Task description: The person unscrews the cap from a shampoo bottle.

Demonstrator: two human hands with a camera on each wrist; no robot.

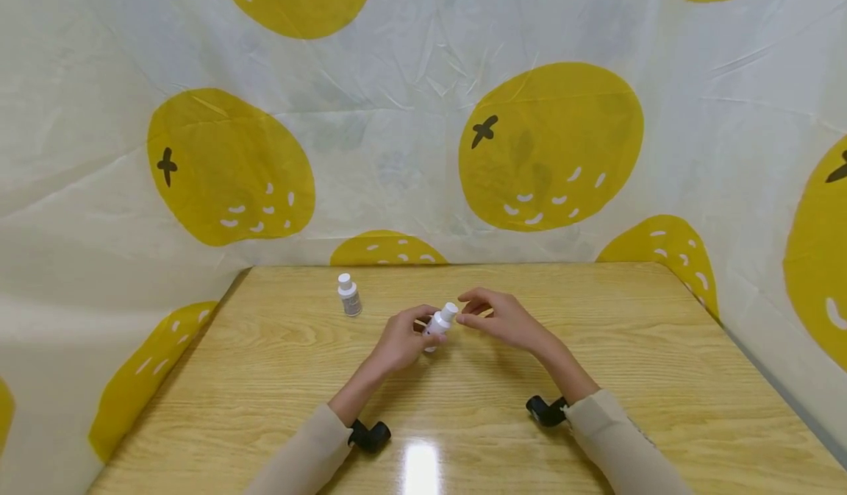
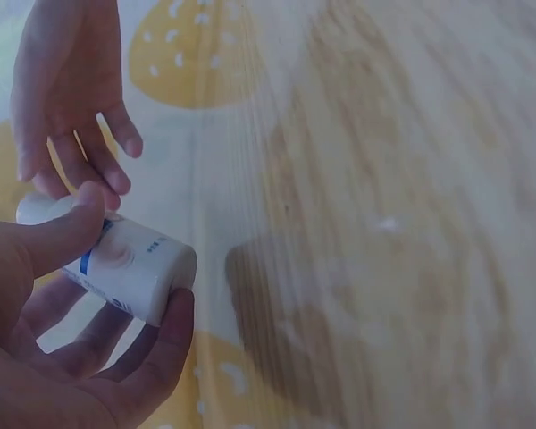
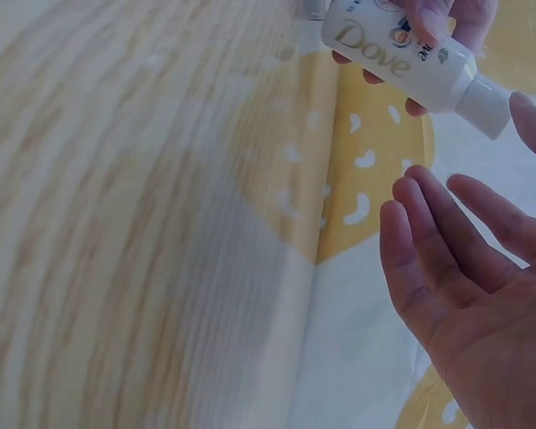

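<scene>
A small white Dove lotion bottle (image 3: 384,49) is held tilted in my left hand (image 1: 402,340), its white cap (image 1: 450,310) pointing up and to the right. In the left wrist view the thumb lies along one side of the bottle (image 2: 134,259) and the fingers curl under it and round its base. My right hand (image 1: 499,322) is just right of the cap, fingers spread and loosely bent, with nothing in it. In the right wrist view its thumb tip is right at the cap's end, while the other fingers (image 3: 420,241) stay apart from the bottle.
Another small white-capped bottle (image 1: 350,296) with a greyish lower part stands upright on the wooden table (image 1: 278,392), to the left and behind my hands. A white cloth (image 1: 390,149) printed with yellow fruit hangs behind the table and along its sides.
</scene>
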